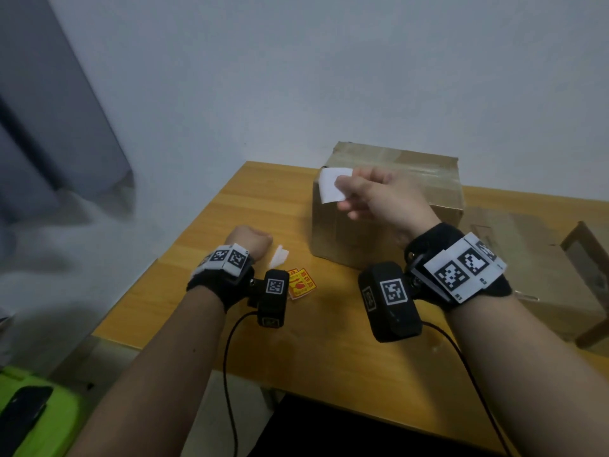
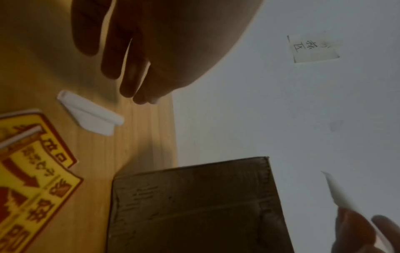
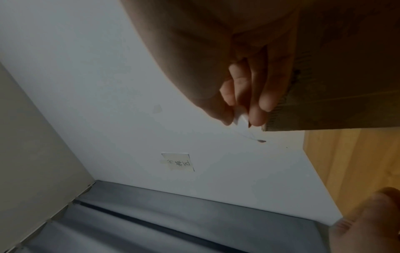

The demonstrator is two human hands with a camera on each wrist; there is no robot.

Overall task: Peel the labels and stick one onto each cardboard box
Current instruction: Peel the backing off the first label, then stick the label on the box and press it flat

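label (image 1: 331, 185) pinched by right hand (image 1: 379, 201), left hand (image 1: 249, 240) curled

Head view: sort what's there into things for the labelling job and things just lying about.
For the job:
- white label, pinched by the right hand
- taped cardboard box behind it
- second cardboard box on the right
- yellow-and-red labels on the table
- curled white backing scrap beside the left hand

Lying about:
- dark phone on a green surface
- grey curtain
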